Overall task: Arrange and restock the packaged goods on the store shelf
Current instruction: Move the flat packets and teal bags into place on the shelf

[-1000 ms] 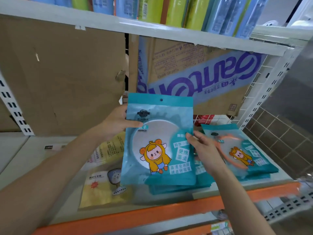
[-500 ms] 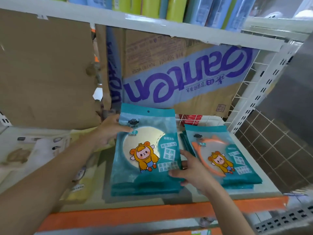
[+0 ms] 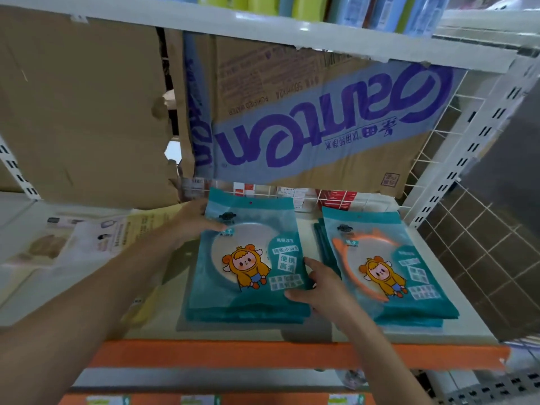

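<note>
A teal mirror packet with a cartoon figure lies flat on top of a stack of like packets on the white shelf. My left hand grips its upper left corner, thumb on the front. My right hand holds its lower right edge, fingers spread over the corner. A second stack of teal packets, the top one showing an orange-rimmed mirror, lies just to the right, apart from the first stack.
Yellow and pale packets lie flat on the shelf's left. Cardboard sheets line the back, with small red boxes behind a wire grid. The upper shelf hangs low overhead. An orange beam fronts the shelf.
The teal packet, held upright a second ago, has been lowered flat onto the stack. Both hands went down with it and stay on it. The view has shifted right.
</note>
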Tool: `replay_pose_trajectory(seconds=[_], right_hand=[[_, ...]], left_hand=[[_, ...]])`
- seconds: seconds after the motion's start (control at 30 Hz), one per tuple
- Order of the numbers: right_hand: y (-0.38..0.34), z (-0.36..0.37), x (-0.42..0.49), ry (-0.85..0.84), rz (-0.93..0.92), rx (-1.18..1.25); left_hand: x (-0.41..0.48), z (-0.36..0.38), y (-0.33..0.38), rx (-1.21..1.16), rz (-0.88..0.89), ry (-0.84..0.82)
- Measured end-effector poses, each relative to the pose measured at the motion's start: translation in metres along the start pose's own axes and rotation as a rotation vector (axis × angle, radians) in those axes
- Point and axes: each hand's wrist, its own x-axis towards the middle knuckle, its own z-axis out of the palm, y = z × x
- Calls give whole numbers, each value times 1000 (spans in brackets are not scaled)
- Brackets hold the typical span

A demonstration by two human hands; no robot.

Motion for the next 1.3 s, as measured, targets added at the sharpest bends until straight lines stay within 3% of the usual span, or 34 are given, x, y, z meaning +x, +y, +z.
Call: replay_pose_trajectory(seconds=[0.17, 0.37, 0.63, 1.3], right_hand=[[-1, 2, -3, 5, 14, -39], [-2, 6, -9, 116, -11, -199], [-8, 17, -10, 53, -88, -218], [-12, 22, -16, 47, -125, -357]], left_hand=[[1, 2, -6, 46, -16, -8], [-13, 11, -1, 127, 97, 143], [-18, 10, -13, 158, 42, 12], [-16, 16, -11, 137, 11, 53]])
